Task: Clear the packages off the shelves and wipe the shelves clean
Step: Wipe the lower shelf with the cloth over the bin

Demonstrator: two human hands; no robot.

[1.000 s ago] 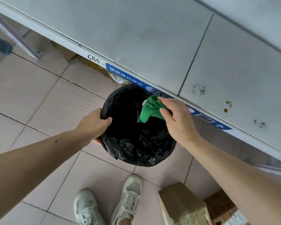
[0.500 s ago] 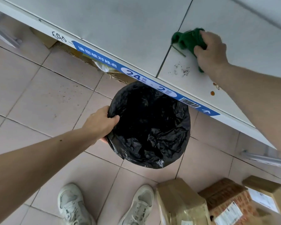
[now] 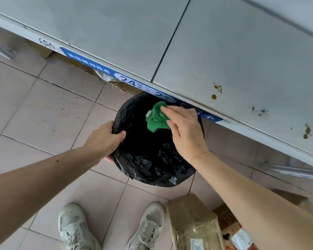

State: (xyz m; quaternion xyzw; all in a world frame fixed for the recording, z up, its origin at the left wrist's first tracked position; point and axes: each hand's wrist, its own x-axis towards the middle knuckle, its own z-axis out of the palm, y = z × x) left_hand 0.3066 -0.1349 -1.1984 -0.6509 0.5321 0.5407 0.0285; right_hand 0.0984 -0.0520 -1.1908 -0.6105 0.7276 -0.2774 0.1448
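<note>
A bin lined with a black bag point(image 3: 152, 165) is held just below the front edge of the grey shelf point(image 3: 224, 56). My left hand point(image 3: 105, 139) grips the bin's left rim. My right hand point(image 3: 184, 130) holds a bunched green cloth point(image 3: 156, 119) over the bin's mouth, right at the shelf edge. The shelf surface carries brown spots point(image 3: 217, 88) and dark specks point(image 3: 258, 110) further right. Taped cardboard packages point(image 3: 192, 221) lie on the floor at the lower right.
A blue label strip point(image 3: 101, 69) runs along the shelf's front edge. Cardboard point(image 3: 119, 86) sits under the shelf. The floor is beige tile point(image 3: 43, 114). My white shoes point(image 3: 74, 228) stand below the bin. A metal shelf brace point(image 3: 293, 170) shows at the right.
My right hand has brought the green cloth from the shelf top down over the front edge to the bin's mouth. The specks near the shelf seam are gone. My left hand still grips the bin.
</note>
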